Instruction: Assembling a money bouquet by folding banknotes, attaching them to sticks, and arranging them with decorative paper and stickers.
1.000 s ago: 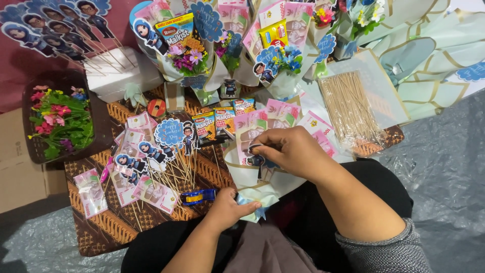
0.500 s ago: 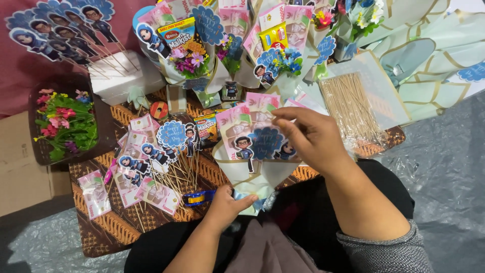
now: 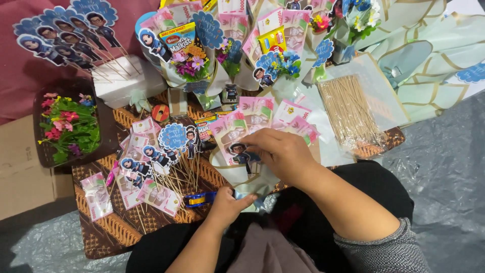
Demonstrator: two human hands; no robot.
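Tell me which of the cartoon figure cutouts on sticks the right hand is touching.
The right hand touches the dark-suited figure cutout in the half-made bouquet gripped by the left hand. The other cutouts lie loose on the mat, stand in finished bouquets, or fan out top left.

Home craft spot on floor, batik cloth [image 3: 101, 227], gift bouquets [image 3: 202, 55], skewers [image 3: 348, 108], cardboard box [image 3: 20, 167]

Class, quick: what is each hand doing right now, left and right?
Left hand: closed around the base of the paper-wrapped bouquet.
Right hand: fingers pinched on the cartoon figure cutout in that bouquet.
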